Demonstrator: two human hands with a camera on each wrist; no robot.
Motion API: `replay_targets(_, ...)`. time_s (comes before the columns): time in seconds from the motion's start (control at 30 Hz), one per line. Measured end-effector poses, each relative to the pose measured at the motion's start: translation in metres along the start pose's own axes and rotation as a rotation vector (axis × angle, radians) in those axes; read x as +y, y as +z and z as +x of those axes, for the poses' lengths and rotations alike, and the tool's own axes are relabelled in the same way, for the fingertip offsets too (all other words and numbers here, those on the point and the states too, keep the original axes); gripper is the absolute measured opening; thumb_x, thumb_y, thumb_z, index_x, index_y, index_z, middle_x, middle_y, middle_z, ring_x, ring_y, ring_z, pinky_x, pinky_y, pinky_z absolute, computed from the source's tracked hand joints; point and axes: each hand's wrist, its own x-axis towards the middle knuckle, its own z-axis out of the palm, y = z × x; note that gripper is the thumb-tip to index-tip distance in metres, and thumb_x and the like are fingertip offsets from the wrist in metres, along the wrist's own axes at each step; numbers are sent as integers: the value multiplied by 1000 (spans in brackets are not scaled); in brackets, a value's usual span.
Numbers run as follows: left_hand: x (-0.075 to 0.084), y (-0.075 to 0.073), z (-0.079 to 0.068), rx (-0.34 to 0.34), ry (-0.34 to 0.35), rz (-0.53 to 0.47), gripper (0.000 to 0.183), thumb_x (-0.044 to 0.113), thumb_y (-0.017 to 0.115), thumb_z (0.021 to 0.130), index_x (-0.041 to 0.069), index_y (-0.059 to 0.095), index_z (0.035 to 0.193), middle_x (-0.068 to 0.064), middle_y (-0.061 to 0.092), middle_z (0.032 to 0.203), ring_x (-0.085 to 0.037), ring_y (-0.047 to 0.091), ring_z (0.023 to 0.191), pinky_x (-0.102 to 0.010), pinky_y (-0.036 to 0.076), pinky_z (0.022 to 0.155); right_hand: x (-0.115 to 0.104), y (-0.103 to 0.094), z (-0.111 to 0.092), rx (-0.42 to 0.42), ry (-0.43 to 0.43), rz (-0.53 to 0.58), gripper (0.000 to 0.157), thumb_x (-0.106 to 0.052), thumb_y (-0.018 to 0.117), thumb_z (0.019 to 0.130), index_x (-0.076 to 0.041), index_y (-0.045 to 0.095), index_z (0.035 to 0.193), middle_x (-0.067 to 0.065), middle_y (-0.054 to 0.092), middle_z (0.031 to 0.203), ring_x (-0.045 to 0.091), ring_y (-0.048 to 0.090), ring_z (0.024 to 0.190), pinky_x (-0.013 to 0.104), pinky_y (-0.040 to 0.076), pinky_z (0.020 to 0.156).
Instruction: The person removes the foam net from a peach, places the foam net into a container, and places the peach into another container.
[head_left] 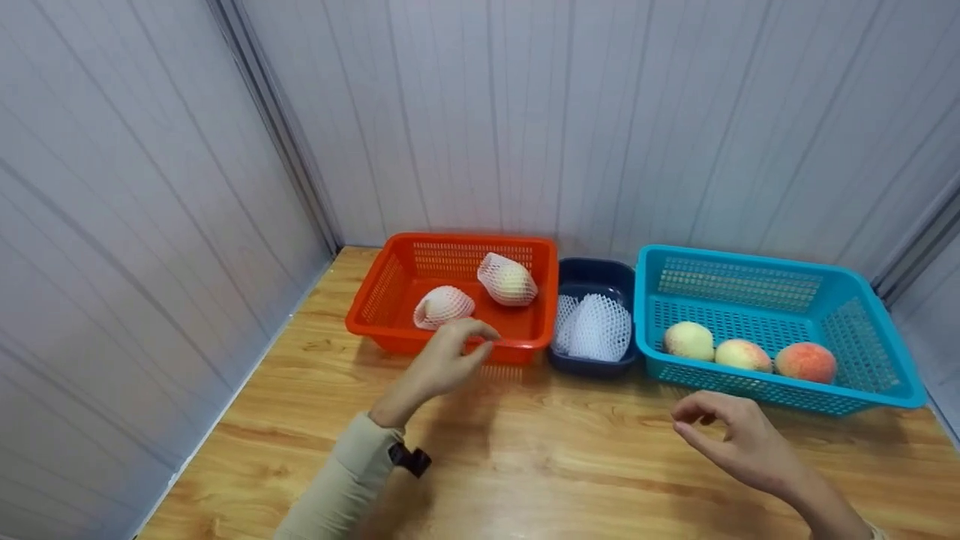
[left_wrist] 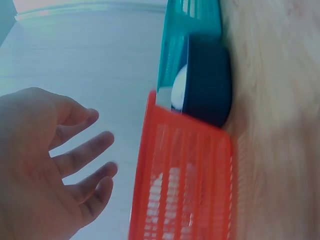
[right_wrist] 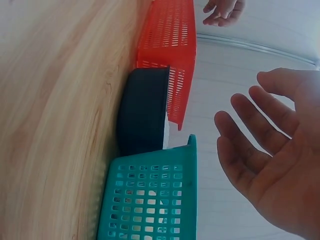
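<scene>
Left hand (head_left: 446, 360) hovers by a rectangular red plastic basket (head_left: 391, 341), right hand (head_left: 739, 436) by a rectangular turquoise plastic basket (head_left: 860, 341), both relaxed, empty.

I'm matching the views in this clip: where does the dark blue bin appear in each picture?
Head: right of center, the dark blue bin sits between the red basket and the turquoise basket.
Left wrist: upper part, right of center, dark blue bin.
Right wrist: left of center, about mid-height, dark blue bin.
Shared landmark: the red basket, beside it in every view.
</scene>
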Motion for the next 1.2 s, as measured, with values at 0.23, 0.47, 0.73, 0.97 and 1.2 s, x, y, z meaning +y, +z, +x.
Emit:
replay_targets(0.23,-23,-23,16,168,-65,121,15,15,66,91,11,68,105,-7,57,114,-23,52,110,-44,37,99,1,-2,0,-23,24,-3,19,-7,73,86,-25,67,92,-14,64,86,6,60,76,28,54,64)
replay_targets(0.47,-39,-22,38,165,-320,193,57,29,69,87,14,48,138,-17,26,150,-36,31,133,-59,31,103,1,-1,-1,-55,33,17,16,-10,71,88,-25,67,92,-14,64,86,7,60,75,27,52,62)
replay_targets(0.73,-55,-22,60,95,-549,209,88,31,74,82,19,24,153,-20,-3,158,-45,3,142,-67,21,105,2,1,-3,-55,-2,25,19,-8,71,88,-25,67,94,-15,63,85,6,60,75,25,50,58)
replay_targets(0.97,-72,-23,74,48,-710,214,105,33,77,79,19,7,156,-21,-16,157,-53,-1,140,-69,18,105,-2,5,1,-94,13,51,14,-11,70,89,-24,67,94,-14,64,86,6,60,75,26,51,60)
replay_targets(1.2,-87,-13,75,1,-783,195,110,34,77,79,22,1,156,-21,-15,157,-55,4,139,-70,21,102,-2,12,1,-174,28,111,6,-16,67,93,-21,68,95,-10,65,88,8,61,77,27,52,64)
